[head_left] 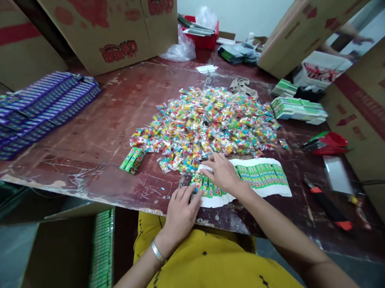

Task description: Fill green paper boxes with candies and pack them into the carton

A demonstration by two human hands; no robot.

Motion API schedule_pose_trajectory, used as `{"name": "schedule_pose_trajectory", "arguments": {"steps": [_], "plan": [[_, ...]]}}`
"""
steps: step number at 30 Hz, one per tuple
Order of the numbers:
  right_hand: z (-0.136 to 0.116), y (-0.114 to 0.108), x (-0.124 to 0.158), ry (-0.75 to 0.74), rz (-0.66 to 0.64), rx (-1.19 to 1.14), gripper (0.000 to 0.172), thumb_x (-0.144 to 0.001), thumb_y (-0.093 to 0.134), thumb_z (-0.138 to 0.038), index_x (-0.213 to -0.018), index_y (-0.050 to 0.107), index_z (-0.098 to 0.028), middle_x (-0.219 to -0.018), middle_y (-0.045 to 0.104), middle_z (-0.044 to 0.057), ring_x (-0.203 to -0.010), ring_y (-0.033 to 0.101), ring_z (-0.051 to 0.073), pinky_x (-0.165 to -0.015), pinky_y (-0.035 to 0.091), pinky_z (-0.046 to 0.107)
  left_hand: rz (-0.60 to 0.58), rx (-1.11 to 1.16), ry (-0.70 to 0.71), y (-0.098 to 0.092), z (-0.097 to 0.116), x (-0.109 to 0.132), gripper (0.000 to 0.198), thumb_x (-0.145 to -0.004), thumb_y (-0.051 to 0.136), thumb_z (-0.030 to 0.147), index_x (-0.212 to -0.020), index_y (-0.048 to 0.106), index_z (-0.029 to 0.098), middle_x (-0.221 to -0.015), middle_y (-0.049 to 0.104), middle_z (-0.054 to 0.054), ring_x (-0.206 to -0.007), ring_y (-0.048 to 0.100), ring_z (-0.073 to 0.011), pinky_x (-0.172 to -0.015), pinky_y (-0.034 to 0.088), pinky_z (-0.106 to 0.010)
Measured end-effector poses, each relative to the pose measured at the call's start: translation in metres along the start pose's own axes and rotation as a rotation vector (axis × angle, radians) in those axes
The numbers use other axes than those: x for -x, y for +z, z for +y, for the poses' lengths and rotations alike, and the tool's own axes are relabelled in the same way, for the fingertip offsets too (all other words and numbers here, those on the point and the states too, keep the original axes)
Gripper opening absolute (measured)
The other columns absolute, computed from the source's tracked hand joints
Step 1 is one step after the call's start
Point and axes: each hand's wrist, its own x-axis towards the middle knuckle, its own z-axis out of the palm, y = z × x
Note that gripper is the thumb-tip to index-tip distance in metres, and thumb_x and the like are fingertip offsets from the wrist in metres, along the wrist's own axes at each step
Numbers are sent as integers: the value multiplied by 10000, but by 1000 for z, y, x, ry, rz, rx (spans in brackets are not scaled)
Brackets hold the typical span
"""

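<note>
A fanned row of flat green-and-white cartons [263, 176] lies near the front edge of the table. Over the row's left part is my right hand [222, 172], its fingers pinched at the white flap of a carton at that end. My left hand [183, 209] rests on the table beside the row's left end, fingers stretched and thumb apart, its fingertips close to the cartons. Behind both hands spreads a big heap of small clear candy packets [207, 121] with coloured sweets. Two filled green boxes [133, 160] lie together left of the heap.
Purple boxes [37, 110] are stacked at left. An open carton of green boxes [101, 254] stands below the table edge. At right are bundled cartons [298, 109], a red-and-black cutter [330, 207] and large cardboard boxes [372, 94]. A person's hand [362, 39] shows behind.
</note>
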Motion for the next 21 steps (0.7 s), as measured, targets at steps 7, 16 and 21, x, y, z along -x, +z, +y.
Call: {"name": "schedule_pose_trajectory", "arguments": {"steps": [7,16,21], "plan": [[2,-1,-7,59,72,-270,131,-876,621,-320,-887,682,-204,-943,615,51,-961,549,197,-876,440,325,4,67,-55,4,0,3,308,-938,499,239,-1224,610,259,-1301,566,-107,-1158,516,-277,-978,451,-487],[-3,-34,5,280,101,-789,205,-868,596,-360,-807,583,-165,-678,587,-9,-585,523,99,-536,388,209,163,246,-209,-20,13,-16,582,-906,563,433,-1408,379,204,-1366,521,-147,-1263,495,-289,-1060,423,-464],[-17,-53,17,268,111,-893,224,-882,592,-386,-819,581,-172,-653,538,-18,-565,496,95,-516,399,214,112,535,-345,-42,13,-42,587,-882,551,553,-1339,473,193,-1221,625,-135,-1111,597,-295,-952,477,-446]]}}
